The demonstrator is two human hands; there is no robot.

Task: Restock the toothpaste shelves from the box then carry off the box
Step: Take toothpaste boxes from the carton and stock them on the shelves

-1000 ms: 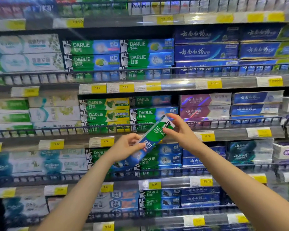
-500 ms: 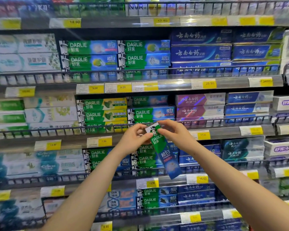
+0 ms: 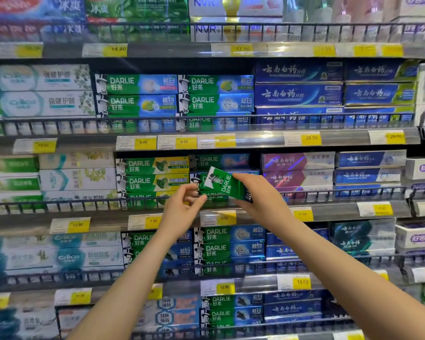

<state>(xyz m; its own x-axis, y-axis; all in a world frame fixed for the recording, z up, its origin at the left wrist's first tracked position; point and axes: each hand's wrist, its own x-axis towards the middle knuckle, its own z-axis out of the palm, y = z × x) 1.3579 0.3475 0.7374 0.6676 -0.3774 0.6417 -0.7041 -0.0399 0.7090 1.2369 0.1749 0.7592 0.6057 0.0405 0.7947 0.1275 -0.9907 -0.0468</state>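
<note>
A green and blue Darlie toothpaste carton point(image 3: 222, 184) is held end-on in front of the third shelf from the top, its green end tilted up and left. My right hand point(image 3: 260, 200) grips its lower right part. The fingertips of my left hand point(image 3: 183, 209) touch its lower left edge. Behind it a stack of the same Darlie cartons point(image 3: 221, 161) lies on that shelf, with a dark gap above the stack. The supply box is out of view.
Wire rails point(image 3: 84, 204) run along the front of every shelf, with yellow price tags point(image 3: 142, 142) beneath. Green Darlie cartons point(image 3: 152, 174) sit left of the gap, purple and blue cartons point(image 3: 297, 170) right. More Darlie stock point(image 3: 228, 244) fills the shelf below.
The carton swung from hanging downwards to pointing at the shelf and rose to the third-shelf level. Both hands moved up with it, and the view drew closer.
</note>
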